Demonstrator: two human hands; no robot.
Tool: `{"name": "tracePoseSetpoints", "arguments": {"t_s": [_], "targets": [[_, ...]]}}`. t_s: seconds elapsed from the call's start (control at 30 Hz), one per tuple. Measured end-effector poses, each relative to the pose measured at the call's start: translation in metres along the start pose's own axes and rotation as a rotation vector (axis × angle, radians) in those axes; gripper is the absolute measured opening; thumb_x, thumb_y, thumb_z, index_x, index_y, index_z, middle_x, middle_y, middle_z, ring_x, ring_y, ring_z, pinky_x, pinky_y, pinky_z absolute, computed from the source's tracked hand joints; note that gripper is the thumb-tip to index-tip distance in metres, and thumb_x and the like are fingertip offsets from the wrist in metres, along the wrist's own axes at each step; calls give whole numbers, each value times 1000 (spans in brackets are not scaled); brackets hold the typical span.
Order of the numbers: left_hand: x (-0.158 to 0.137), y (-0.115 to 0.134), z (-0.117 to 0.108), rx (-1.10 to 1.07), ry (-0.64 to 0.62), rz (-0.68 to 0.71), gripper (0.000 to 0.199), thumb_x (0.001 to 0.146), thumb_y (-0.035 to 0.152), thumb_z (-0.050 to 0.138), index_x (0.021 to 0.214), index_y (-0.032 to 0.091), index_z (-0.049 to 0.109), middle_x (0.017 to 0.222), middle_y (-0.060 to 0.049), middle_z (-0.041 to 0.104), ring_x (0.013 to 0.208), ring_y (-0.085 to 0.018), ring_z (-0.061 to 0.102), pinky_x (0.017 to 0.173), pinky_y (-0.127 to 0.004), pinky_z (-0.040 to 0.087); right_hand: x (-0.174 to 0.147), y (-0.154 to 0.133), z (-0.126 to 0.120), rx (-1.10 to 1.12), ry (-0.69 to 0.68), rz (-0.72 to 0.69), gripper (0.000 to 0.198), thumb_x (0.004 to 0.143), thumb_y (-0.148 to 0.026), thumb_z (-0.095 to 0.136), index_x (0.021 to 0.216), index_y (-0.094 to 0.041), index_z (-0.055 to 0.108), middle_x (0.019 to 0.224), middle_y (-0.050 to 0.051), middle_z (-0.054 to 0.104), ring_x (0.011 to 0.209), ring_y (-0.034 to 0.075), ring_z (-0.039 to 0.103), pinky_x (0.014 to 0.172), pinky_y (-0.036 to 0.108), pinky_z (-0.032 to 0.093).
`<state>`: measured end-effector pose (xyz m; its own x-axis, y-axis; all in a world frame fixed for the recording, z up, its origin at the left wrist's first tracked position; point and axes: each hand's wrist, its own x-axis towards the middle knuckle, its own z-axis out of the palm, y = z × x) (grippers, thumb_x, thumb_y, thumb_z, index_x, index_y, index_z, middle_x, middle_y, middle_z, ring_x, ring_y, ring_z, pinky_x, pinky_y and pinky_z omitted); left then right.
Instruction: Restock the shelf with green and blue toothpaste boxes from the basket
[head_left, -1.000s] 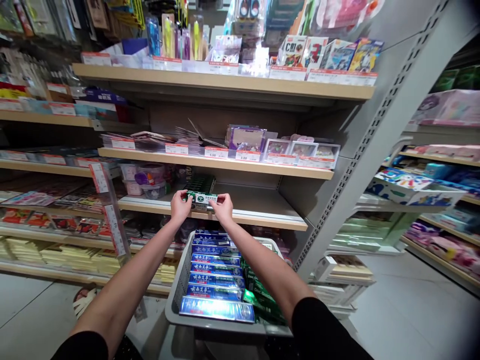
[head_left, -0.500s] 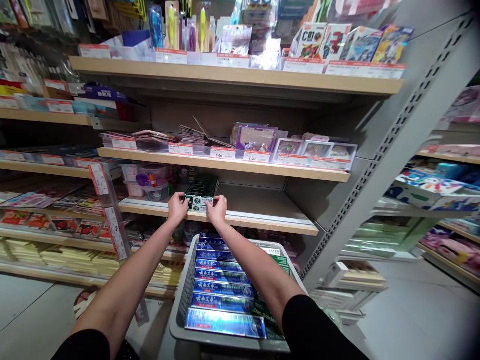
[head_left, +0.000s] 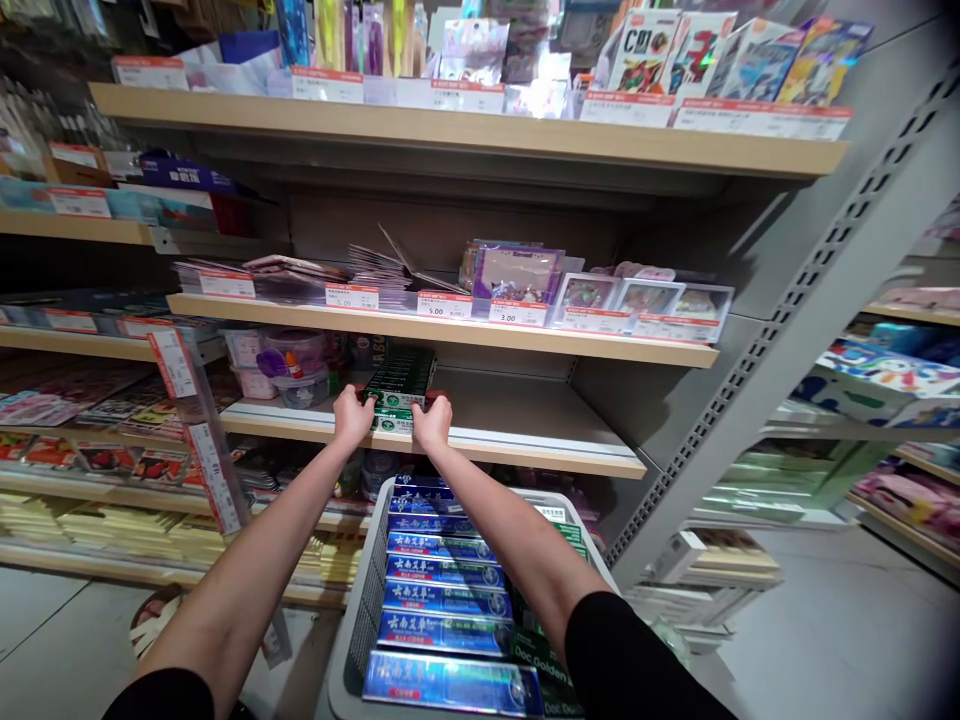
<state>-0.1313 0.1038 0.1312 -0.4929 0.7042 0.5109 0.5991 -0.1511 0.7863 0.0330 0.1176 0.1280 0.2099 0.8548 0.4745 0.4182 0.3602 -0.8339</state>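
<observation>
On the lower shelf stands a two-layer row of dark green toothpaste boxes (head_left: pixel 403 368), running back from the shelf's front edge. My left hand (head_left: pixel 352 418) is closed at the left end of the front boxes, thumb toward the box. At their right end, my right hand (head_left: pixel 433 422) is closed in the same way. Between the hands, the lower front box (head_left: pixel 394 420) shows its green top and white-green side, while the upper box is set slightly back. Below my forearms, a grey basket (head_left: pixel 351 625) holds blue toothpaste boxes (head_left: pixel 442 597) and green ones (head_left: pixel 541 655).
Clear plastic tubs (head_left: pixel 294 365) stand left of the green row. Above is a shelf board (head_left: pixel 442 332) carrying flat packs and small cases. A slotted metal upright (head_left: pixel 720 345) rises at the right. A price-tag strip (head_left: pixel 199 430) juts out at the left.
The camera view has come slightly closer to the shelves. At the front of the row, the lower box's green top now shows, with the upper box set back from it. Both hands stay at the ends.
</observation>
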Motion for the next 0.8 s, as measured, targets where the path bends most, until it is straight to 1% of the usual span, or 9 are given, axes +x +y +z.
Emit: {"name": "tracePoseSetpoints", "arguments": {"t_s": [0.1,0.2,0.3,0.4,0.5,0.6,0.67,0.73,0.8], "targets": [[2,0,2,79,5,11,27,75,27,64,99,15,61,76,-7,66,78,-26,65,84,-40,50,5,2,2,22,-5,10,18,73,-25,64,86,-22,52,89,8,61,90,26,59,89,42,47],[3,3,2,107,7,15,27,76,26,63,100,15,61,80,-10,66,83,-28,65,85,-41,49,7,0,1,23,-15,28,20,71,-26,66,86,-22,53,86,7,63,84,25,61,85,39,49],[3,7,-1,134,-24,12,27,77,26,63,101,14,62,85,-12,67,88,-30,64,85,-42,49,7,-3,-1,33,-7,58,21,69,-26,68,84,-22,54,83,5,63,82,24,62,82,37,50],[1,9,-5,118,-44,33,28,78,25,63,103,13,61,91,-13,68,91,-29,65,86,-40,49,6,-5,-4,36,0,123,24,66,-28,71,79,-21,53,82,6,64,83,25,63,82,38,50],[-3,10,-12,35,-18,72,32,79,24,62,109,14,59,97,-13,68,93,-25,65,86,-37,51,5,-3,-14,37,25,144,32,63,-35,76,80,-21,52,86,8,64,87,26,63,85,39,50],[-14,15,-24,-25,42,117,28,82,26,59,107,15,59,103,-12,66,94,-23,65,87,-35,52,4,3,-36,91,35,114,39,62,-39,77,85,-20,52,93,8,63,88,24,63,84,39,51],[-26,23,-32,-44,65,157,25,83,26,57,105,16,60,105,-11,64,94,-22,64,89,-35,52,0,9,-58,185,2,80,42,63,-41,77,89,-20,52,96,7,62,85,21,63,80,36,53],[-44,33,-38,-70,45,200,24,84,27,56,106,17,61,107,-10,63,96,-21,64,92,-34,51,-6,16,-87,269,-43,24,43,63,-41,77,92,-20,52,98,6,61,85,19,64,78,34,55],[-69,43,-41,-99,-20,234,24,85,28,56,107,19,61,110,-9,62,100,-20,62,94,-34,50,-17,23,-121,294,-83,-32,43,64,-41,77,93,-20,54,99,5,62,89,19,63,80,34,55]]}}
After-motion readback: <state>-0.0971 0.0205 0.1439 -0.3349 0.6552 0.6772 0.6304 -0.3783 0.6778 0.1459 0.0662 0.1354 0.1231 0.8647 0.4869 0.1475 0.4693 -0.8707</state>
